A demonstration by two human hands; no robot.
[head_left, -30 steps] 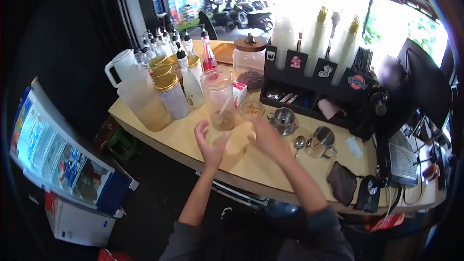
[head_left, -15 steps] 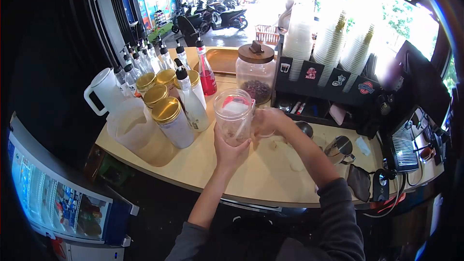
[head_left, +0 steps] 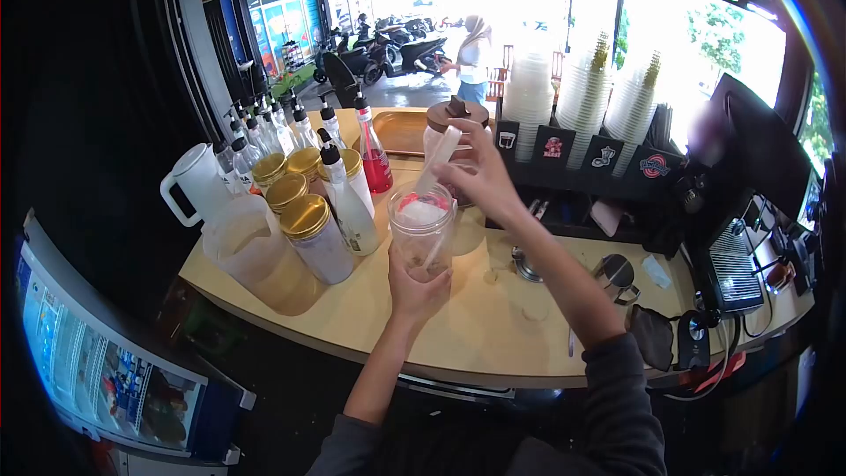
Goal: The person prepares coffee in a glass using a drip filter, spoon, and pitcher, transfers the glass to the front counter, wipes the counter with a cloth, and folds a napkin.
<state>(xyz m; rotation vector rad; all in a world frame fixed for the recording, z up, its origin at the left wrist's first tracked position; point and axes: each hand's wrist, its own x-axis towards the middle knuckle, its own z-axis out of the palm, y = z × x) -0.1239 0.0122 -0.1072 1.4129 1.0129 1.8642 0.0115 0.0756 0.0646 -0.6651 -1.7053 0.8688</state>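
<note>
My left hand (head_left: 419, 286) is wrapped round the lower part of a clear plastic jar (head_left: 414, 234), held upright over the counter. Inside the jar, something white with red shows near the top, and a pale stick-like shape slants lower down. Above the jar's mouth, my right hand (head_left: 480, 172) pinches a pale translucent lid (head_left: 438, 159), tilted nearly on edge. Its lower end is close to the rim; whether they touch I cannot tell. Behind my right hand stands a large jar with a wooden lid (head_left: 458, 112), partly hidden.
Left on the counter (head_left: 502, 335) are gold-lidded jars (head_left: 305, 216), pump bottles, a red syrup bottle (head_left: 376, 167) and a white pitcher (head_left: 196, 181). Stacked cups (head_left: 582, 92) stand behind at right. A metal jug (head_left: 617, 273) is beside my right forearm. A person (head_left: 474, 57) is outside.
My right hand has risen from beside the jar to above its mouth, bringing the lid up. My left hand still grips the jar, slightly lower in view.
</note>
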